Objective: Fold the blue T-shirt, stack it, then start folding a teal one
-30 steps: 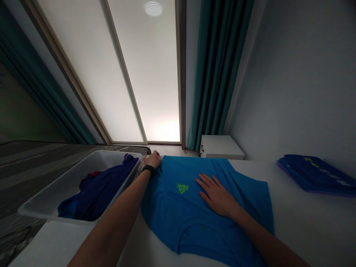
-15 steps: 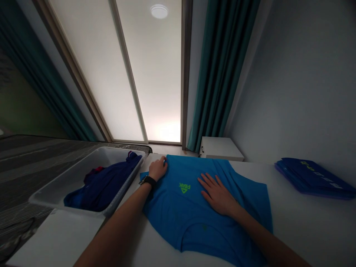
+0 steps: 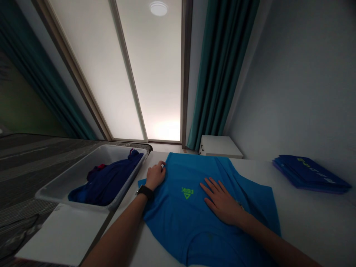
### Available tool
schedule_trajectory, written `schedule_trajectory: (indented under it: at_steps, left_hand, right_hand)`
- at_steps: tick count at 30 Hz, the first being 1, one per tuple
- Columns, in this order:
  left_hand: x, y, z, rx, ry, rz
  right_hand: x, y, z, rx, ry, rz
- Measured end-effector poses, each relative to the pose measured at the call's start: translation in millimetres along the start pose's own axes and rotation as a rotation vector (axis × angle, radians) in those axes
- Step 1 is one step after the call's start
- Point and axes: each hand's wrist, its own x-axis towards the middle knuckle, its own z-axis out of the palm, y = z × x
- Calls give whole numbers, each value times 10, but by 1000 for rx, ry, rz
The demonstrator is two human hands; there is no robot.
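Blue shirt (image 3: 172,213): spread on your white table (image 3: 300,222), right of the bin (image 3: 73,175)
Collar (image 3: 194,239): towards you, hem (image 3: 198,155) away
Long axis: runs away from you
Right hand (image 3: 222,204): flat on it, gripping nothing
Left hand (image 3: 155,176): curled at its left edge; cannot tell whether pinching

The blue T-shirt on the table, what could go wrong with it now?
The blue T-shirt has creases near its far hem, close to the right hand; pressing down there might set them in.

The left hand is at the shirt's side edge, so a tug might pull that side crooked.

The smartwatch on the left wrist is right by the cloth and could perhaps catch on it.
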Motion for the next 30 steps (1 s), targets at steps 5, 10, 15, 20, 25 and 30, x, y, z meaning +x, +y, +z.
schedule_trajectory:
  at_steps: [5,10,15,20,25,30]
  left_hand:
    - [12,-12,4,-26,11,8]
    - [13,-29,16,-35,11,8]
    - [5,-11,12,-34,3,-6]
    - [19,-21,14,-49,-12,-27]
    - [107,-98,8,-167,-21,-56]
    - [377,-68,-14,-124,-58,-65]
  right_hand:
    - [388,-102,-126,16,66,30]
    - [1067,-277,-184,-24,104,-41]
    - [1559,-414,-201,-59,123,-72]
    - [1723,-428,-111,-42,68,-49]
    - [1724,-384,-22,-18,42,-32]
    - [1702,-390,-46,-6,64,-42]
